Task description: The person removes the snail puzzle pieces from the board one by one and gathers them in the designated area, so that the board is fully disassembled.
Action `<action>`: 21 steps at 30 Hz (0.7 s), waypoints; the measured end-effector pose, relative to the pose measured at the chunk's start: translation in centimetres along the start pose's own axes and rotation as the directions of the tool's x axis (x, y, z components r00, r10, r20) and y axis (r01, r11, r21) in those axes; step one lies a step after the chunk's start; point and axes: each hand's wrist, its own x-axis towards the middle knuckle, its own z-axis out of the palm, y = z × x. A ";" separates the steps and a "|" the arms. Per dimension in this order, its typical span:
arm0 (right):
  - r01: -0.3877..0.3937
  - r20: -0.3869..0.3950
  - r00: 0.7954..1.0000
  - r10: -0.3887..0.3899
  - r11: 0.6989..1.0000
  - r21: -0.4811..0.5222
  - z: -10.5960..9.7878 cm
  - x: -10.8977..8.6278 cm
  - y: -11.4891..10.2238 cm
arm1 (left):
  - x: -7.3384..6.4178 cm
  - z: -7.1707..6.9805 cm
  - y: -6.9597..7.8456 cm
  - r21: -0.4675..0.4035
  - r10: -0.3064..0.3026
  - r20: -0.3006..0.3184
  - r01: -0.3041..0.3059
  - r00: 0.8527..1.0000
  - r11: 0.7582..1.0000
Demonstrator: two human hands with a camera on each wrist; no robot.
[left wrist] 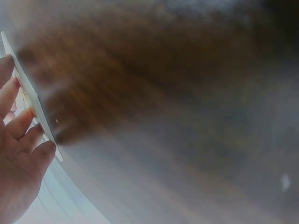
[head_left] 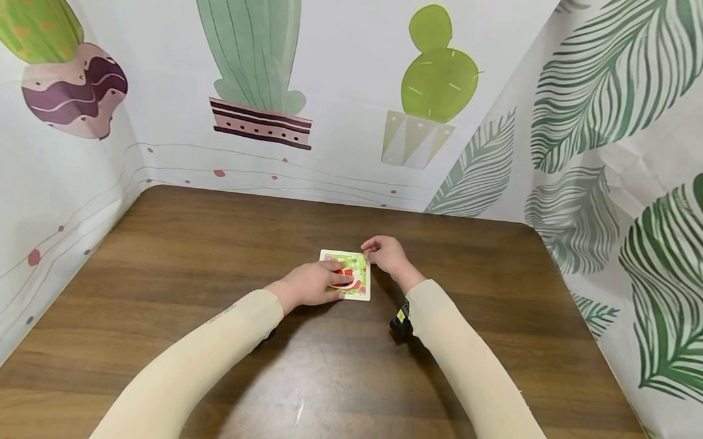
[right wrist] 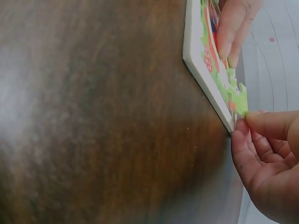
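Observation:
A small square jigsaw puzzle (head_left: 357,298) with a white frame and a bright green and red picture lies flat on the table. Across its left part rests my left hand (head_left: 310,284), fingers spread over the picture and hiding some of it. The left wrist view shows these fingers (left wrist: 21,123) along the board's edge. At the far right corner is my right hand (head_left: 388,255). Its thumb and fingertips pinch a green puzzle piece (right wrist: 239,99) with a notched outline, which is tilted up from the frame in the right wrist view.
The brown wooden table (head_left: 221,240) surrounds the puzzle on every side. Behind it and at both sides stand walls covered with a printed cloth (head_left: 351,82) of cacti and leaves. A black wrist camera (head_left: 402,323) hangs under the right forearm.

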 end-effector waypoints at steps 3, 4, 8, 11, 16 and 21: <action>-0.002 0.006 1.000 0.002 1.000 -0.001 0.0 0.0 0.0 | 0.0 0.1 -0.1 -0.003 -0.004 -0.004 0.004 1.000 1.000; -0.003 0.011 1.000 0.003 1.000 -0.005 -0.1 0.0 0.0 | 0.0 0.2 -0.1 -0.004 -0.004 -0.007 0.004 1.000 1.000; -0.013 0.038 0.999 0.013 1.000 -0.026 -0.4 0.0 0.1 | 0.1 0.2 -0.1 -0.005 -0.002 -0.007 0.002 1.000 1.000; -0.022 0.052 0.998 0.024 0.999 -0.039 -0.6 -0.1 0.1 | 0.1 0.2 -0.1 -0.008 -0.004 0.002 0.004 1.000 1.000; -0.047 0.067 0.997 0.049 0.998 -0.035 -0.9 -0.1 0.2 | 0.1 0.1 -0.1 -0.012 -0.008 0.005 0.009 1.000 1.000; -0.068 0.069 0.995 0.069 0.998 -0.016 -1.0 -0.1 0.3 | -0.1 0.1 -0.1 -0.016 -0.010 0.003 0.010 1.000 1.000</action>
